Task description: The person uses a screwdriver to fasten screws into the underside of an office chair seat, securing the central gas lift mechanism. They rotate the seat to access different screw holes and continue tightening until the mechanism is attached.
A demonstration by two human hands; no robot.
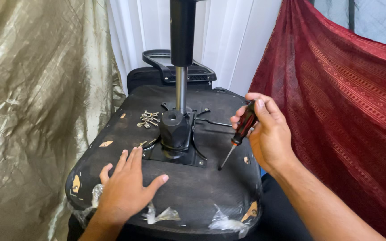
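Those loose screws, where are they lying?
The screws lie in a small pile on the upturned seat base, just left of the black mechanism.

1. Left hand [123, 189] lies flat, palm down, fingers spread and pointing forward, thumb out to the right.
2. Right hand [266, 131] is raised, fingers curled shut in a grip, forearm angling in from the lower right.

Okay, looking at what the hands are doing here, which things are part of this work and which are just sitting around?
In use:
- left hand, flat on the upturned black fabric chair seat
- right hand, gripping the red-and-black-handled screwdriver
- black metal seat mechanism with gas-lift column
- pile of loose silver screws

Just around:
- olive-gold crinkled cloth
- dark red patterned cloth
- white curtain
- black plastic armrest
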